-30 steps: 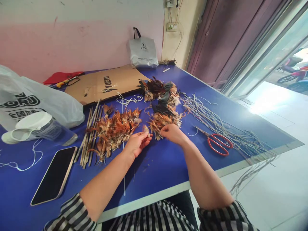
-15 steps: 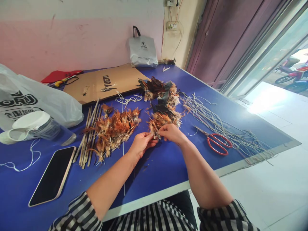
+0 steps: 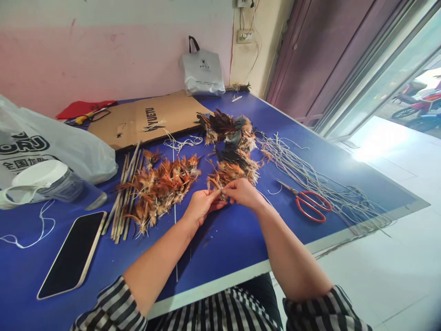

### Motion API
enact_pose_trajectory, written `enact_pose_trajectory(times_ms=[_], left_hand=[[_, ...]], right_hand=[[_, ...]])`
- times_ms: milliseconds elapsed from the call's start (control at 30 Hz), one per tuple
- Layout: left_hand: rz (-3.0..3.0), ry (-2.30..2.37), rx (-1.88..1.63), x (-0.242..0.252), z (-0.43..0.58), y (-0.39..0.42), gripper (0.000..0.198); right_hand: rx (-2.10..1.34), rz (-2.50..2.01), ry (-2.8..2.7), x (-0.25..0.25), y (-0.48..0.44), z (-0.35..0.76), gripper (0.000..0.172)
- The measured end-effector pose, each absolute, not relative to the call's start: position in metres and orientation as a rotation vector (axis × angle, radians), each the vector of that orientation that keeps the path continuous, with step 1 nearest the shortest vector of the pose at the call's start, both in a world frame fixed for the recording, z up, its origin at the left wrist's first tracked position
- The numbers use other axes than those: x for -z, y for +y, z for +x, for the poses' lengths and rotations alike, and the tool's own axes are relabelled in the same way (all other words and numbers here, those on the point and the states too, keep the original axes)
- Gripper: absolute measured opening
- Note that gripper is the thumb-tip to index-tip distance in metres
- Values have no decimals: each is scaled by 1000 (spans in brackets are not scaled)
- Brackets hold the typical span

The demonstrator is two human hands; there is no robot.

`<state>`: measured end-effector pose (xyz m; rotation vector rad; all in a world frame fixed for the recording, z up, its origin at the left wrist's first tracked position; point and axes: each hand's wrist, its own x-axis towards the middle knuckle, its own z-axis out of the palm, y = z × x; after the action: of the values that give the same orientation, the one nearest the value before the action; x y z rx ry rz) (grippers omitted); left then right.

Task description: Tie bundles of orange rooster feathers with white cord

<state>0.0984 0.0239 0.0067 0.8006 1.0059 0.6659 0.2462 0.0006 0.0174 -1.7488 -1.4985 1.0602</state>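
Observation:
My left hand [image 3: 200,206] and my right hand [image 3: 242,191] meet over the blue table [image 3: 241,239], both pinched on a small brown feather [image 3: 217,185] at the near edge of the right feather pile [image 3: 231,168]. A second pile of orange-brown feathers [image 3: 159,186] lies just left of my left hand, partly on a bundle of thin sticks [image 3: 124,195]. A thin white string [image 3: 176,257] runs down the table under my left wrist.
Red-handled scissors [image 3: 308,202] lie right of my hands beside a spread of pale cords [image 3: 320,184]. A black phone [image 3: 70,255], a lidded jar [image 3: 51,184] and a plastic bag [image 3: 51,147] sit left. Cardboard [image 3: 151,117] and a grey bag [image 3: 203,73] are at the back.
My left hand closed from a looser hold and moved right to meet my right hand at the feather. Both now pinch it together.

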Motion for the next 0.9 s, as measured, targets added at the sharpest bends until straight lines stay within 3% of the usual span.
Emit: enact_pose_trajectory(times_ms=[267, 500, 900], left_hand=[[857, 1026, -671, -7, 95, 26, 16], [777, 1024, -698, -9, 88, 29, 4], [727, 1022, -655, -11, 85, 31, 12]], right_hand=[[-1230, -1495, -1536, -22, -2, 254, 21], [-1121, -1794, -1394, -22, 2, 258, 18], [-1317, -1830, -1344, -12, 7, 245, 37]])
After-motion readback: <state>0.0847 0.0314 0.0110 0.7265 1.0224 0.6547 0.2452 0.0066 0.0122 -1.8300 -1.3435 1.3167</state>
